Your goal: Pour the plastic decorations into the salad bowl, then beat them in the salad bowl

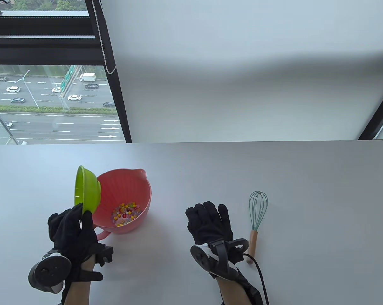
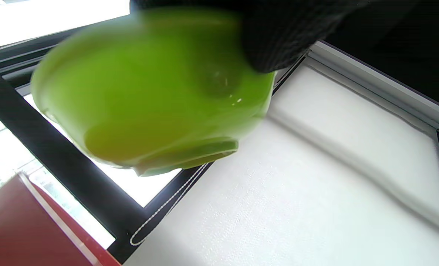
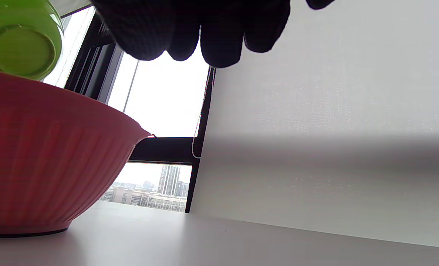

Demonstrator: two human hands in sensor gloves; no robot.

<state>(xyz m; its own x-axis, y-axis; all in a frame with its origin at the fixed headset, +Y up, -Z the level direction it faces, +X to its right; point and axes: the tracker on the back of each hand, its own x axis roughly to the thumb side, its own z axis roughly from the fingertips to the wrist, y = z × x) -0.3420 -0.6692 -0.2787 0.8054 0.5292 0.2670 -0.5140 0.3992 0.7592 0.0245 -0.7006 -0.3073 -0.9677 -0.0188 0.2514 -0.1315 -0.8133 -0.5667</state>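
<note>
A pink ribbed salad bowl (image 1: 137, 193) with a spout and handle stands on the table's left half. Several small coloured plastic beads (image 1: 126, 214) lie in its bottom. My left hand (image 1: 72, 227) grips a small green bowl (image 1: 87, 189) by its rim and holds it tipped on its side over the pink bowl's left edge. The green bowl (image 2: 149, 92) fills the left wrist view, bottom towards the camera. My right hand (image 1: 208, 220) rests flat on the table to the right of the pink bowl (image 3: 49, 159), holding nothing. A teal whisk (image 1: 257, 216) with a wooden handle lies just right of that hand.
A grey table (image 1: 274, 178) spans the view, its far edge against a white roller blind (image 1: 242, 70) and a window (image 1: 48, 101) with a dark frame. A black cable (image 1: 261, 273) runs from my right wrist past the whisk's handle.
</note>
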